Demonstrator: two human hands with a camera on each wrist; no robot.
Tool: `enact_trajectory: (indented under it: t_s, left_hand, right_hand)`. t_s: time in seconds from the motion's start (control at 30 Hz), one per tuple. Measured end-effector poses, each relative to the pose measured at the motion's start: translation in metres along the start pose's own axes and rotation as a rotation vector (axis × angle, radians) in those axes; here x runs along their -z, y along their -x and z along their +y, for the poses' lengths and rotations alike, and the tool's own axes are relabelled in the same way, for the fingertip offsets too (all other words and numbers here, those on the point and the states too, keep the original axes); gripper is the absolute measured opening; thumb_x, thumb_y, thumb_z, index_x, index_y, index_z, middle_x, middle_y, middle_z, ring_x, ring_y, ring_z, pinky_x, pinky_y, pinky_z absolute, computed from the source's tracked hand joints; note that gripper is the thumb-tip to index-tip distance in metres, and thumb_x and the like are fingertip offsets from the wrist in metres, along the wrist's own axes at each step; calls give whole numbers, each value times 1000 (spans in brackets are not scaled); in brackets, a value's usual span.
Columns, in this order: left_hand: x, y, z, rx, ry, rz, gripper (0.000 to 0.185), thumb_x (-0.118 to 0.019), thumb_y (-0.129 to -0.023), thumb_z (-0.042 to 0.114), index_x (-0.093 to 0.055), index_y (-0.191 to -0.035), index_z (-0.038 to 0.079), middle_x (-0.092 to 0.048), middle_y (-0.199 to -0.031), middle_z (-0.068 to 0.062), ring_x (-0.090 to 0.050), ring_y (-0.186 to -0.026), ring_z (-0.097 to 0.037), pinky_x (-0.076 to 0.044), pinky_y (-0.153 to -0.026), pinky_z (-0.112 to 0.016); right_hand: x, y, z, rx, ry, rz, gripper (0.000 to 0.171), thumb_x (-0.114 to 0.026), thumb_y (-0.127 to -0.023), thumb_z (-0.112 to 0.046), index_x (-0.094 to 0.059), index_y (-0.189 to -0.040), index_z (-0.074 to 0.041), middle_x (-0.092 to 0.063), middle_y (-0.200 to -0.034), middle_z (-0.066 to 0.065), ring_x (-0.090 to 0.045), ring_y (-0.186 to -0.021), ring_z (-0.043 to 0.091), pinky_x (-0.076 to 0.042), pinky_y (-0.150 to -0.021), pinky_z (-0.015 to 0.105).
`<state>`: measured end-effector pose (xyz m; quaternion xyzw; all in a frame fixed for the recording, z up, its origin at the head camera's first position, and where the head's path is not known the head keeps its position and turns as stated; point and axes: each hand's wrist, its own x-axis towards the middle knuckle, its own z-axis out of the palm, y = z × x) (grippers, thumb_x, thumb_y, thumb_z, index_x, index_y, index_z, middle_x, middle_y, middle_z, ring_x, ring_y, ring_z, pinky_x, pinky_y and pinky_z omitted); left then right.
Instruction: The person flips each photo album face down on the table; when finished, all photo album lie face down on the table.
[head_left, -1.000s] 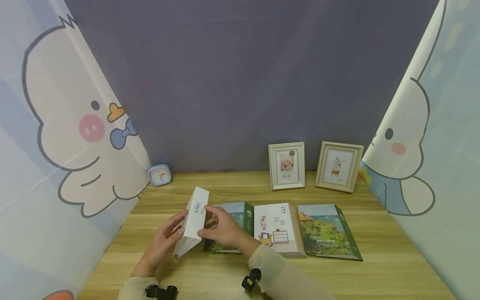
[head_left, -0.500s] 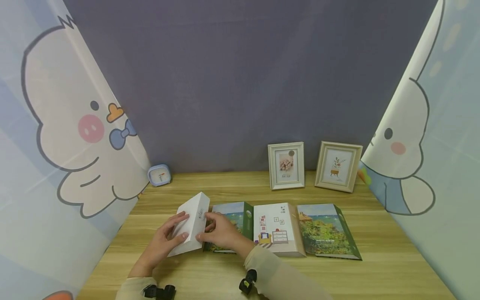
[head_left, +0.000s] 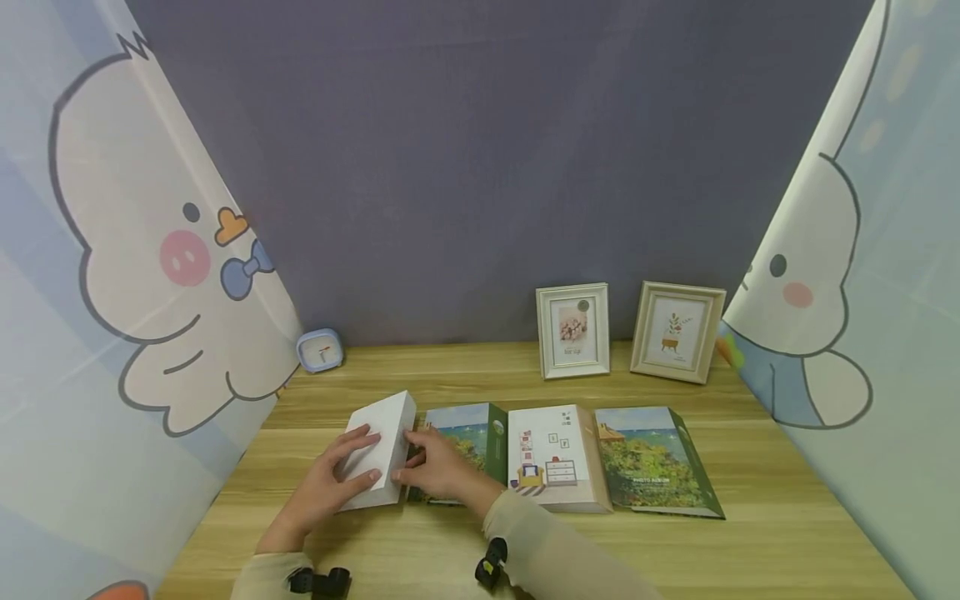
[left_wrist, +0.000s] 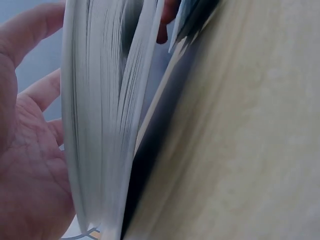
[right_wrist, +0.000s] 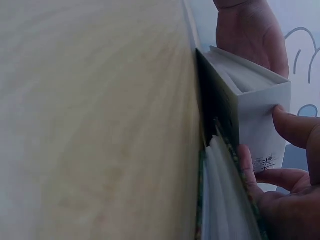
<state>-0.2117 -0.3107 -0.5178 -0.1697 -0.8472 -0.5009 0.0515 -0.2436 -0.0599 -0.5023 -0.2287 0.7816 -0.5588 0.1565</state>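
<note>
A thick white album (head_left: 378, 446) leans at a slant above the left part of the table, its plain cover up and its spine to the right. My left hand (head_left: 322, 483) lies on that cover, thumb and fingers spread; in the left wrist view its fingers (left_wrist: 42, 90) touch the cover beside the page edges. At the spine, my right hand (head_left: 442, 471) holds the album with thumb and curled fingers, as the right wrist view shows the thumb (right_wrist: 290, 125) on the spine and a fingertip at its lower edge. Whether the album's underside touches the table cannot be told.
To the right lie a green landscape album (head_left: 465, 433), partly behind my right hand, a white album with a room drawing (head_left: 551, 475) and another landscape album (head_left: 652, 467). Two picture frames (head_left: 573, 331) and a small blue clock (head_left: 320, 350) stand at the back.
The white album has tipped from steeply upright to flatter, its cover turning up and its lettered spine turning right and downward. Both hands have lowered slightly with it.
</note>
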Motion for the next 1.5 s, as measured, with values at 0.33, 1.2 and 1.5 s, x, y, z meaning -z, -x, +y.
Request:
enact_trajectory:
  t_s: [0.33,1.2,1.5]
  left_hand:
    - [-4,-2,-1,-61,-49,10,54,-83,-92,18,-65,-142,10,-40,-161,-24,-24,-151,-53,-17,-107,-4]
    - [-8,-3,0,-54,-158,-26,57,-89,-87,25,-68,-138,14,-44,-158,-24,-27,-150,-54,-26,-113,-77]
    - [-6,-11,13,-95,-207,31,46,-83,-93,16,-68,-134,2,-53,-149,-27,-43,-140,-54,-33,-110,-74]
  right_hand:
    - [-6,-3,5,3,16,-17,70,-78,-97,-18,-45,-157,-3,-56,-144,11,-67,-102,11,-60,-74,26]
    - [-1,-2,7,-22,58,-33,72,-79,-96,-19,-45,-158,-5,-66,-130,10,-69,-107,13,-60,-77,26]
    - [36,18,0,46,51,-101,54,-72,-102,-20,-54,-152,-10,-60,-140,12,-63,-123,28,-58,-90,30]
